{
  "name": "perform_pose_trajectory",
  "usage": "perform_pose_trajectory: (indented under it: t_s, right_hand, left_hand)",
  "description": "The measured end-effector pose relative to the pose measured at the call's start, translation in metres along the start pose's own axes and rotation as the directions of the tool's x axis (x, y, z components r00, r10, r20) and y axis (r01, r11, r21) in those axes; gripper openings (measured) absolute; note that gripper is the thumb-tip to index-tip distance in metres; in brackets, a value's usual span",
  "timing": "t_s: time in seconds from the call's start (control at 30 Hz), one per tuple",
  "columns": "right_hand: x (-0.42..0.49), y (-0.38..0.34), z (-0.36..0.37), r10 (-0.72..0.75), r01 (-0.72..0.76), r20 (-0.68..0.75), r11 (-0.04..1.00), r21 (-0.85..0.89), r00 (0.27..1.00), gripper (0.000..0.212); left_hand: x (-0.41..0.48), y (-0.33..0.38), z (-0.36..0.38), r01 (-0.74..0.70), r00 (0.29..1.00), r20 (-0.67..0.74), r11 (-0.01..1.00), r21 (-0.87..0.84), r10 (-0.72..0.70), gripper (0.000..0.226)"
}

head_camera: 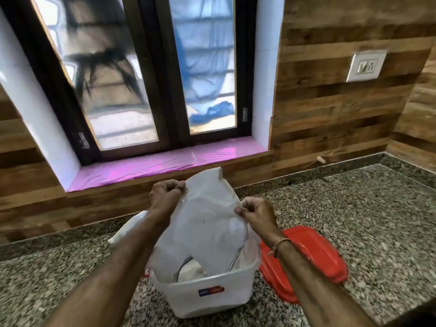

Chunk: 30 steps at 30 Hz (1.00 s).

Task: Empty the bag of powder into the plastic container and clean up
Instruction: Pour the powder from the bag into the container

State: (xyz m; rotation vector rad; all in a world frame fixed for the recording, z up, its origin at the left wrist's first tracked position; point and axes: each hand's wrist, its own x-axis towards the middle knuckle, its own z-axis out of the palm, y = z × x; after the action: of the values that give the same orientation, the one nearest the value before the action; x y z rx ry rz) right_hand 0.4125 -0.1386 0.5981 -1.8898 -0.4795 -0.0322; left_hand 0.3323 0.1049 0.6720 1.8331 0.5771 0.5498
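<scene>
A white plastic bag (205,223) hangs upside down over a clear plastic container (207,296) that stands on the granite counter. My left hand (165,197) pinches the bag's upper left edge, and my right hand (257,211) pinches its right edge. The bag's lower end reaches into the container, where white powder (191,271) lies. Part of the bag's inside still looks dusted white.
A red lid (316,256) lies on the counter (354,208) just right of the container, under my right forearm. Another white bag or wrapper (127,230) pokes out behind my left forearm. A window with a pink-lined sill (165,164) and a wood-panelled wall stand behind.
</scene>
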Motion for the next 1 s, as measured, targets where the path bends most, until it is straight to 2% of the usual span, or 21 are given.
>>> perform_pose_trajectory:
  t_s: [0.07,0.13,0.2,0.3,0.37,0.47,0.57,0.7,0.77,0.83,0.9,0.97,1.0]
  right_hand:
    - [0.003,-0.003,0.002,-0.015,0.015,0.015,1.000,0.006,1.000,0.017]
    - [0.006,-0.003,0.006,-0.037,0.021,0.092,0.985,0.169,0.995,0.012]
    - [0.010,-0.004,0.008,-0.049,0.011,0.135,0.962,0.272,0.990,0.017]
    - [0.020,-0.003,0.010,-0.070,0.019,0.166,0.956,0.293,0.984,0.020]
    - [0.021,-0.001,0.010,-0.087,0.026,0.171,0.944,0.330,0.981,0.021]
    - [0.017,0.007,0.008,-0.049,0.010,0.121,0.954,0.301,0.991,0.029]
    - [0.011,0.013,0.007,0.005,-0.007,0.010,0.989,0.148,1.000,0.031]
    - [0.001,0.005,0.016,-0.011,0.002,-0.168,0.999,-0.054,0.986,0.032]
    - [-0.003,0.006,0.022,0.022,-0.035,-0.155,0.996,-0.079,0.988,0.032]
    - [-0.002,0.012,0.020,0.021,-0.023,-0.094,1.000,-0.017,0.995,0.031]
    - [0.004,0.015,0.011,-0.001,0.001,-0.008,0.998,0.055,1.000,0.026]
    - [0.009,0.009,0.001,-0.058,0.059,0.070,0.998,-0.007,0.996,0.017]
    - [0.011,0.004,-0.002,-0.095,0.097,0.082,0.995,-0.025,0.992,0.024]
  left_hand:
    - [0.004,0.000,-0.003,-0.039,0.999,0.001,0.996,0.081,0.039,0.015]
    - [0.002,0.014,-0.004,-0.169,0.985,0.015,0.955,0.242,0.170,0.014]
    - [-0.004,0.035,0.004,-0.313,0.949,0.090,0.880,0.356,0.301,0.026]
    - [-0.008,0.062,0.024,-0.421,0.903,0.106,0.813,0.402,0.416,0.020]
    - [-0.004,0.066,0.033,-0.404,0.911,0.068,0.851,0.335,0.406,0.010]
    - [0.001,0.059,0.036,-0.338,0.941,0.068,0.924,0.181,0.331,0.015]
    - [0.000,0.056,0.036,-0.277,0.959,0.082,0.959,0.060,0.272,0.020]
    - [-0.002,0.053,0.041,-0.145,0.989,0.010,0.988,-0.056,0.146,0.021]
    - [-0.006,0.049,0.043,-0.177,0.984,0.019,0.984,0.015,0.176,0.019]
    - [-0.010,0.044,0.039,-0.279,0.960,0.099,0.923,0.266,0.262,0.020]
    - [-0.010,0.036,0.030,-0.307,0.951,0.118,0.836,0.455,0.285,0.023]
    - [-0.008,0.028,0.022,-0.273,0.960,0.072,0.837,0.474,0.272,0.021]
    - [-0.009,0.027,0.020,-0.263,0.961,0.056,0.834,0.485,0.270,0.021]
